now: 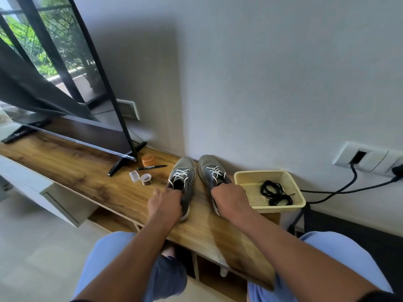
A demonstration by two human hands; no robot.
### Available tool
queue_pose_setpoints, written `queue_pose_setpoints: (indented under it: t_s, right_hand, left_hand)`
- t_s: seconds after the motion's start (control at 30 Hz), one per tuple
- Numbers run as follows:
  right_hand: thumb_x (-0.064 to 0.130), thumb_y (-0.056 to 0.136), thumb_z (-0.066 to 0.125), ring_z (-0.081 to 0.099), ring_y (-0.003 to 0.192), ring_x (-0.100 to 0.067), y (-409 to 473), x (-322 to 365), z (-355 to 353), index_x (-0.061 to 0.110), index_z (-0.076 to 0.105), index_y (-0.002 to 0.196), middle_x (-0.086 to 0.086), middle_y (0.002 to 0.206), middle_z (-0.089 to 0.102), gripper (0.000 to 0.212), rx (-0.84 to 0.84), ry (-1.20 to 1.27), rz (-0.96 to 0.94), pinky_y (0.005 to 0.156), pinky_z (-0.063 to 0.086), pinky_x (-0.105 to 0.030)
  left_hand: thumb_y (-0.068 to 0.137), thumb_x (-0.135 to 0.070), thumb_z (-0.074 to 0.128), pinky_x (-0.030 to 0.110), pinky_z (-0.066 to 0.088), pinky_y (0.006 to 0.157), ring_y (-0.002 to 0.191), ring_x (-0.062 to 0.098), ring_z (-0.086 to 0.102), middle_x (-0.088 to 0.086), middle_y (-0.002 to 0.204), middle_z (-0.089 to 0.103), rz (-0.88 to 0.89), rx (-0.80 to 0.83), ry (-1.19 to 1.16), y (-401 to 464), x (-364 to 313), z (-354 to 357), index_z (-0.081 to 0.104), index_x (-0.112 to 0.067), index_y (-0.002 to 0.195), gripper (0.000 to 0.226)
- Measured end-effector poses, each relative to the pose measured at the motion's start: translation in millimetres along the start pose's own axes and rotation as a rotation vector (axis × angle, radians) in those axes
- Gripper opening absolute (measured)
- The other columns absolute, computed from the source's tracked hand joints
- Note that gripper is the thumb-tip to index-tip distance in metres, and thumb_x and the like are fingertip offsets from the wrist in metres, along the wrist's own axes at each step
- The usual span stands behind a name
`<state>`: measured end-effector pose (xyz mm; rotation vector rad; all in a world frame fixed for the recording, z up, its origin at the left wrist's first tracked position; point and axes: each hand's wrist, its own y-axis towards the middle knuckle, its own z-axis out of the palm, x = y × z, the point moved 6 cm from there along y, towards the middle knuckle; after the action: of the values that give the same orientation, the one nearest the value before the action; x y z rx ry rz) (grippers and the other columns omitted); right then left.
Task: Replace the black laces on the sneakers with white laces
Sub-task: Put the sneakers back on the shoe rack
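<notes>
Two grey sneakers stand side by side on the wooden shelf, toes toward the wall, both threaded with white laces. My left hand [165,203] grips the heel end of the left sneaker [182,173]. My right hand [229,198] grips the heel end of the right sneaker [212,168]. The black laces [275,192] lie coiled in the yellow basket [242,176] just right of the shoes.
A TV on black feet [122,163] stands at the left of the wooden shelf [91,171]. Near it lie an orange lid [148,160], a black marker [151,167], a clear small box [134,176] and a small round jar [145,178]. Wall sockets with cables [353,171] are at the right.
</notes>
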<state>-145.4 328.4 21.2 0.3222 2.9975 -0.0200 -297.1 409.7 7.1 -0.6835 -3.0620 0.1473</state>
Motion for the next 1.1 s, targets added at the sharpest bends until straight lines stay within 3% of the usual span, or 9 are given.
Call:
queue_pose_setpoints:
  t_s: [0.23, 0.37, 0.47, 0.63, 0.77, 1.0, 1.1]
  right_hand:
    - [0.005, 0.09, 0.058, 0.071, 0.096, -0.038, -23.1, 32.3, -4.9, 0.013, 0.071, 0.1, -0.012, 0.101, 0.073, 0.019, -0.037, 0.103, -0.058, 0.077, 0.055, -0.043]
    - [0.008, 0.094, 0.054, 0.07, 0.097, -0.038, -29.9, 43.0, -2.1, 0.013, 0.069, 0.104, -0.012, 0.103, 0.072, 0.018, -0.055, 0.158, -0.055, 0.073, 0.052, -0.042]
    - [0.01, 0.094, 0.056, 0.07, 0.095, -0.038, -35.1, 39.6, 0.2, 0.015, 0.067, 0.104, -0.011, 0.102, 0.071, 0.016, -0.049, 0.206, -0.027, 0.07, 0.052, -0.041]
    - [0.007, 0.094, 0.057, 0.068, 0.103, -0.039, -45.3, 28.1, 19.1, 0.01, 0.061, 0.116, -0.013, 0.113, 0.066, 0.023, -0.001, 0.291, 0.03, 0.077, 0.055, -0.046]
    - [0.012, 0.093, 0.056, 0.066, 0.101, -0.042, -46.6, 21.8, 19.0, 0.008, 0.064, 0.107, -0.016, 0.109, 0.067, 0.017, -0.031, 0.38, 0.044, 0.079, 0.052, -0.047]
    - [0.016, 0.088, 0.061, 0.065, 0.097, -0.04, -61.3, 22.2, 9.1, 0.009, 0.069, 0.1, -0.015, 0.103, 0.068, 0.016, -0.074, 0.467, 0.023, 0.078, 0.052, -0.046]
    - [0.009, 0.086, 0.062, 0.066, 0.093, -0.036, -74.6, 23.0, -8.0, 0.01, 0.069, 0.096, -0.011, 0.1, 0.069, 0.013, -0.146, 0.492, 0.015, 0.075, 0.052, -0.043]
  left_hand:
    - [0.102, -0.034, 0.058, 0.036, 0.038, 0.069, 0.115, 0.028, 0.05, -0.004, 0.12, 0.066, 0.028, -0.064, -0.119, -31.8, -11.8, 13.7, 0.059, -0.035, 0.12, 0.018]
    - [0.101, -0.035, 0.057, 0.035, 0.038, 0.069, 0.103, 0.028, 0.065, 0.0, 0.112, 0.069, 0.064, -0.056, -0.24, -38.7, -16.4, 21.3, 0.055, -0.029, 0.11, 0.011]
    - [0.094, -0.038, 0.067, 0.031, 0.04, 0.071, 0.1, 0.026, 0.069, 0.001, 0.107, 0.071, 0.051, -0.062, -0.302, -41.6, -16.0, 20.8, 0.05, -0.03, 0.096, 0.019]
    - [0.087, -0.034, 0.076, 0.029, 0.045, 0.067, 0.092, 0.025, 0.07, 0.002, 0.098, 0.072, 0.024, -0.075, -0.299, -39.4, -24.1, 18.4, 0.068, -0.024, 0.098, 0.017]
    - [0.087, -0.028, 0.073, 0.033, 0.055, 0.071, 0.09, 0.027, 0.071, 0.003, 0.095, 0.073, 0.046, -0.106, -0.325, -38.6, -33.1, 13.4, 0.073, -0.021, 0.099, 0.014]
    - [0.085, -0.026, 0.072, 0.031, 0.043, 0.061, 0.073, 0.02, 0.06, -0.004, 0.078, 0.061, 0.066, -0.16, -0.278, -51.8, -32.9, -4.4, 0.072, -0.023, 0.093, 0.008]
    - [0.084, -0.024, 0.071, 0.032, 0.049, 0.058, 0.067, 0.016, 0.057, -0.006, 0.072, 0.062, 0.093, -0.226, -0.264, -68.2, -31.3, -25.1, 0.072, -0.025, 0.087, 0.003]
